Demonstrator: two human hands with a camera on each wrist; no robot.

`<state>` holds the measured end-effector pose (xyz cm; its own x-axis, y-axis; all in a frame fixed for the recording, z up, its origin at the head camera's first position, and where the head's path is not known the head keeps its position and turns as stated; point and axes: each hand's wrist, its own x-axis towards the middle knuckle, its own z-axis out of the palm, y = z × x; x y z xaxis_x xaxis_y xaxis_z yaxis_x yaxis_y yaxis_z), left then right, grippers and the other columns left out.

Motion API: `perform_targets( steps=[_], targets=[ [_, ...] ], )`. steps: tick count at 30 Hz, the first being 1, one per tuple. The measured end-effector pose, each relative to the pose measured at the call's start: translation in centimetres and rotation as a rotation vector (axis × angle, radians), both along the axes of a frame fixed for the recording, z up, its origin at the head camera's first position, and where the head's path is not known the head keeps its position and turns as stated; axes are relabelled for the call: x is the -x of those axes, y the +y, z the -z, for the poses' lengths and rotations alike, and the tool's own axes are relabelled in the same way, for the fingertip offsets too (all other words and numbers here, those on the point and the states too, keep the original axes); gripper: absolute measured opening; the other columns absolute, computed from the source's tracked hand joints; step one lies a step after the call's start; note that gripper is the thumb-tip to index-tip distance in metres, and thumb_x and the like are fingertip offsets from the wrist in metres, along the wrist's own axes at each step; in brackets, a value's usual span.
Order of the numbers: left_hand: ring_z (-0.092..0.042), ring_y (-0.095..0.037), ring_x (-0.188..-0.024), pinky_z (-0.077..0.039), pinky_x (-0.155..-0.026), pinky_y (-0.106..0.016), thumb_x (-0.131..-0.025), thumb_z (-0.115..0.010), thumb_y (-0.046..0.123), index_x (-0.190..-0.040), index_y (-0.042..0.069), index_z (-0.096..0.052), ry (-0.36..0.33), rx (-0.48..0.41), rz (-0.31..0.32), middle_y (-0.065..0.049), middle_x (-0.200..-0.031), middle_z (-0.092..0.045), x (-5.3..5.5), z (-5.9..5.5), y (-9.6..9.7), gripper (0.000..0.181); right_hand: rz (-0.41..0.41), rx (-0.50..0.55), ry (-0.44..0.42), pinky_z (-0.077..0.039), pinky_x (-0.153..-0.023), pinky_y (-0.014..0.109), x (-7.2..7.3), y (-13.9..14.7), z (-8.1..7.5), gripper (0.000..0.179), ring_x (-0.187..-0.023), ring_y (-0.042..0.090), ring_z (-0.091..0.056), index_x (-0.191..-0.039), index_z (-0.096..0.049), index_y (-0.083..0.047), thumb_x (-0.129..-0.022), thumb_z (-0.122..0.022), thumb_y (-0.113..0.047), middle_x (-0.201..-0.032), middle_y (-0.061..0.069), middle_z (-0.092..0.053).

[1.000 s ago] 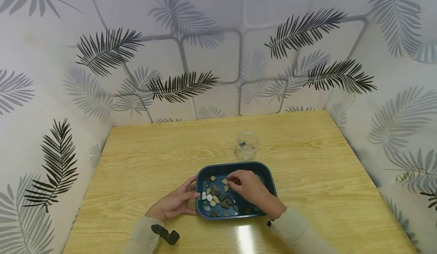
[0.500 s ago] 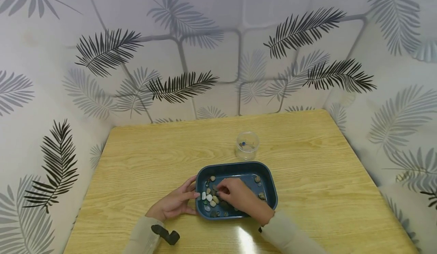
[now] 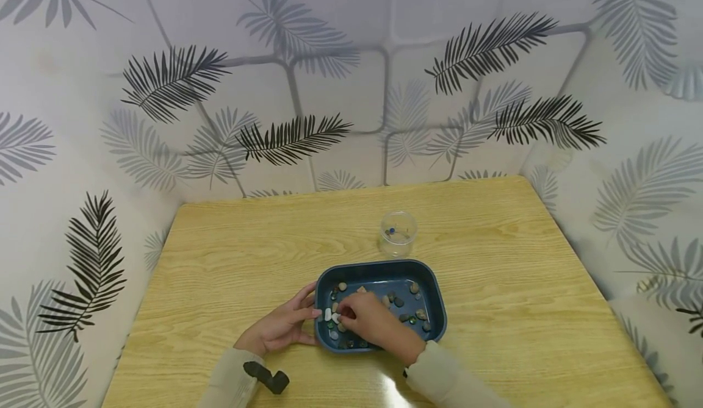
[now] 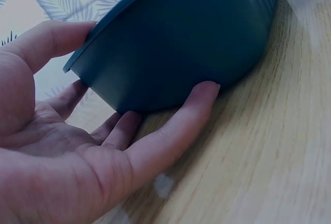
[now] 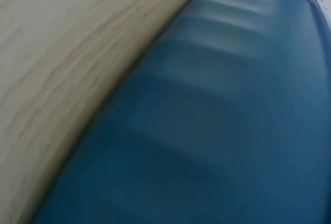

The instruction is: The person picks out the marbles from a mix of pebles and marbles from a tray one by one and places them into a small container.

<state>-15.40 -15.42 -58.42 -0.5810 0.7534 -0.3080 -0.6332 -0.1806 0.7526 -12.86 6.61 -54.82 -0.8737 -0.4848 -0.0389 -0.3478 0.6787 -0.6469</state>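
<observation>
A dark blue tray (image 3: 379,266) on the table holds pebbles of several colours. My left hand (image 3: 282,322) grips its left end, thumb at the rim and the other fingers along the outer wall, as the left wrist view shows. My right hand (image 3: 370,319) reaches into the tray's left half with bent fingers. Its fingertips are at a white pebble (image 3: 335,318) and partly cover it; whether they pinch it is hidden. Another white stone (image 3: 328,313) lies just left of it. In the right wrist view the tray's ribbed outer wall (image 5: 207,105) fills most of the picture.
Behind the tray stands a clear round container (image 3: 398,234) with a small blue bead and other bits inside. Dark and tan stones (image 3: 399,302) and a green glass piece (image 3: 412,320) lie in the tray's right half. Leaf-patterned walls border the wooden table (image 3: 247,243).
My right hand has moved left and slightly down inside the tray, from the pale stones near the middle to the white pebbles. The left hand and the tray have stayed put.
</observation>
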Motion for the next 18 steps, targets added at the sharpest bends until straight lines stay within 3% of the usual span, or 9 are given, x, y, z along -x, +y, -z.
perform_targets(
  steps=[7, 18],
  targets=[
    [-0.034, -0.036, -0.120, -0.038, -0.077, -0.062, -0.092, -0.044, 0.008, -0.141, 0.033, -0.014, 0.005, 0.025, -0.007, -0.006, -0.146, -0.002, 0.0, 0.2, 0.0, 0.063, -0.030, -0.004, -0.053, -0.043, -0.061, 0.020, 0.1, -1.0, 0.3, 0.010, -0.065, -0.001, -0.049, -0.090, -0.066, -0.012, -0.083, -0.060, -0.017, -0.073, -0.014, -0.054],
    [-0.038, -0.038, -0.117, -0.038, -0.078, -0.061, -0.092, -0.044, 0.008, -0.140, 0.034, -0.014, -0.001, 0.014, 0.001, -0.004, -0.146, -0.001, 0.0, 0.3, -0.1, 0.063, -0.040, -0.106, 0.031, -0.039, -0.053, 0.017, 0.0, -2.1, 0.8, 0.003, -0.060, 0.001, -0.046, -0.080, -0.064, -0.015, -0.081, -0.064, -0.018, -0.067, -0.013, -0.050]
  ],
)
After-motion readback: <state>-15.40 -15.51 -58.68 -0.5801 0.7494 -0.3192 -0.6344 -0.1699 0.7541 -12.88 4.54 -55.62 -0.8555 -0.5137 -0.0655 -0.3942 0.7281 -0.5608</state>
